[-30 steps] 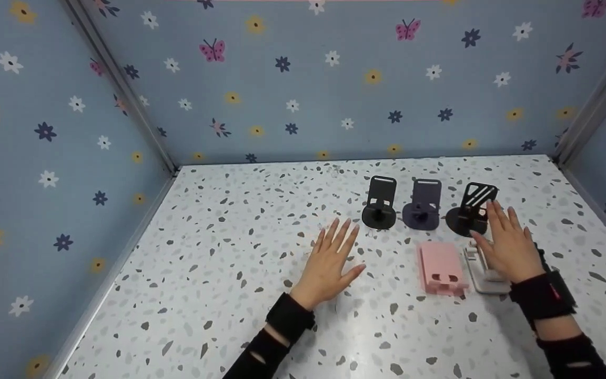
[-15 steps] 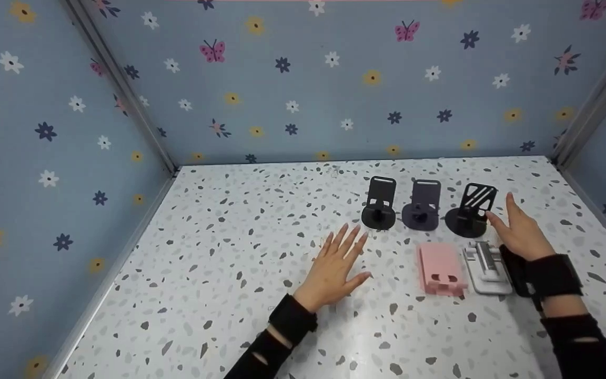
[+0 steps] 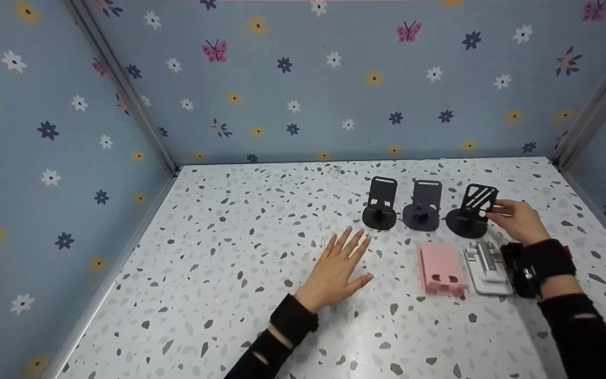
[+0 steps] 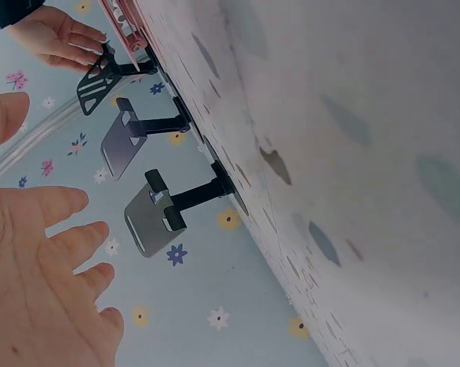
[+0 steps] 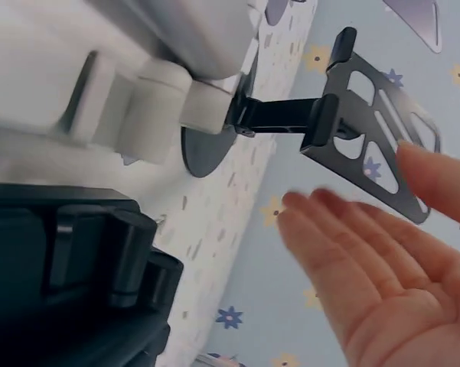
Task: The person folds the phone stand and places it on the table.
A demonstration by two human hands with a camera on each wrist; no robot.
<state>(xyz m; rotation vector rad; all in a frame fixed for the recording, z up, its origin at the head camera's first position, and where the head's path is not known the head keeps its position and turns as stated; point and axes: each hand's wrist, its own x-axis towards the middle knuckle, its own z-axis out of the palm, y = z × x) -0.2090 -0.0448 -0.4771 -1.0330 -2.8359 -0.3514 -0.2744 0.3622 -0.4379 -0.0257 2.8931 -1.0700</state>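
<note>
My right hand is at the right edge of a black phone stand with slanted slots. In the right wrist view its thumb overlaps the plate's edge, while the slightly blurred fingers extend below it, apart from the thumb; contact is hard to tell. My left hand is spread with straight fingers over the table, holding nothing; its palm shows in the left wrist view. Left of the slotted stand are a dark purple phone stand and another black phone stand, both upright.
Nearer me lie a folded pink phone stand, a folded white and grey one and a black one, partly under my right wrist in the head view. Patterned blue walls enclose the speckled table.
My right hand has moved right off the white stand, then turned inward to the slotted stand's right edge. My left hand has shifted slightly right and toward me.
</note>
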